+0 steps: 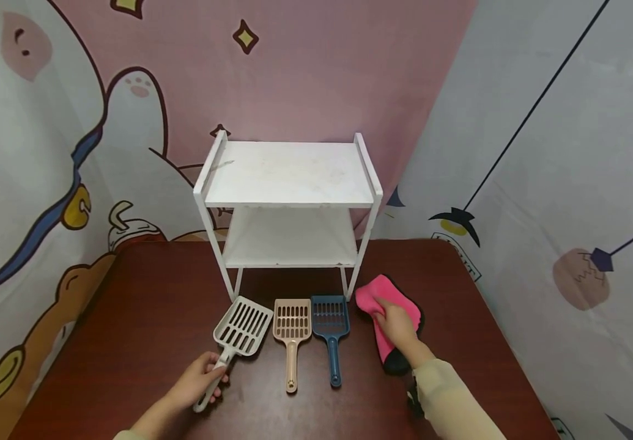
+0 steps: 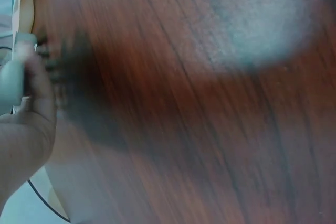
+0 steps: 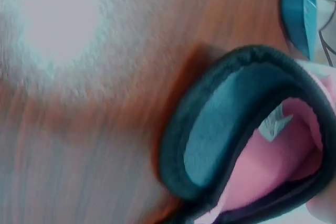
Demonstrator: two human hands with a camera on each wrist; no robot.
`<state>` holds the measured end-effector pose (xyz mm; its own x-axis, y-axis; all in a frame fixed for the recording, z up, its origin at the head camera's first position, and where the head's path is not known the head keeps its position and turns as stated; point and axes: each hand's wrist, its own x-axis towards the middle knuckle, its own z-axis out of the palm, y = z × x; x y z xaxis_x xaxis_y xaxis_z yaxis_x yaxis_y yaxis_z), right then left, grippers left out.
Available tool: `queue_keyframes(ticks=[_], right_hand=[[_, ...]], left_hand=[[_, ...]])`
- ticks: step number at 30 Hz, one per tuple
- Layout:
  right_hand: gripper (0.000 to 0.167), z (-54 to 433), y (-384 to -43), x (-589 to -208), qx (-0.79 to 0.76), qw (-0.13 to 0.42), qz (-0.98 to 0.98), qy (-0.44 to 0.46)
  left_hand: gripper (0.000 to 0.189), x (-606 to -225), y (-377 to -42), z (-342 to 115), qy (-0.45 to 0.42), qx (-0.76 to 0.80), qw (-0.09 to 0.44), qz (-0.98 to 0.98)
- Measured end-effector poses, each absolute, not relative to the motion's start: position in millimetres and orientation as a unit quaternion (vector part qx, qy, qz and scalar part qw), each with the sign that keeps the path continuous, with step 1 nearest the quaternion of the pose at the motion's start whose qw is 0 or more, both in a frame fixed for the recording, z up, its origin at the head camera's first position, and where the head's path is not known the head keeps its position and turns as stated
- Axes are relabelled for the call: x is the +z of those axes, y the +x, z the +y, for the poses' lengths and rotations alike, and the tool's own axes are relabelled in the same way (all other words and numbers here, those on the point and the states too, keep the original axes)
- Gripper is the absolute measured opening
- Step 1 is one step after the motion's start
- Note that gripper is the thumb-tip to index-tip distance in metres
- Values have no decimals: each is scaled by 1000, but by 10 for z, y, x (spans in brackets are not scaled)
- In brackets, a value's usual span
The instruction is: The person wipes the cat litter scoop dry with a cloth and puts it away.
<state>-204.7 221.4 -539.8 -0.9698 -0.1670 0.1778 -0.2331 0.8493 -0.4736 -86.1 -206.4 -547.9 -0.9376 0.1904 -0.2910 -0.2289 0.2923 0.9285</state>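
In the head view my left hand [image 1: 197, 380] grips the handle of an off-white litter scoop [image 1: 230, 352]. Its slotted head points up and to the right, near the rack's front left leg. The left wrist view has the left hand [image 2: 31, 98] at its left edge, fingers around the pale handle. A pink glove [image 1: 386, 295] with black edging and a black cuff is held by my right hand [image 1: 399, 327] at the right of the rack. From the right wrist, the glove's cuff [image 3: 173, 161] gapes toward the camera, showing the pink lining.
A beige litter scoop [image 1: 292, 348] and a dark blue litter scoop [image 1: 333, 348] lie side by side, handles toward me. Behind them stands a white two-tier rack [image 1: 288, 177] on the brown wooden table [image 1: 145, 318]. Cartoon-printed cloth [image 1: 316, 73] hangs around the back and sides.
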Motion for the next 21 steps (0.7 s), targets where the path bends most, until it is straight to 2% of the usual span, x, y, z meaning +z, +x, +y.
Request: queue_keyframes(ticks=[6, 21], right_hand=[[44, 2366, -2088, -5293, 294, 32, -953, 68], [42, 2633, -2098, -4884, 365, 18, -929, 49]], left_hand=[[41, -5418, -860, -2211, -9, 606, 179, 775], [48, -5082, -853, -2386, 45, 616, 203, 760]])
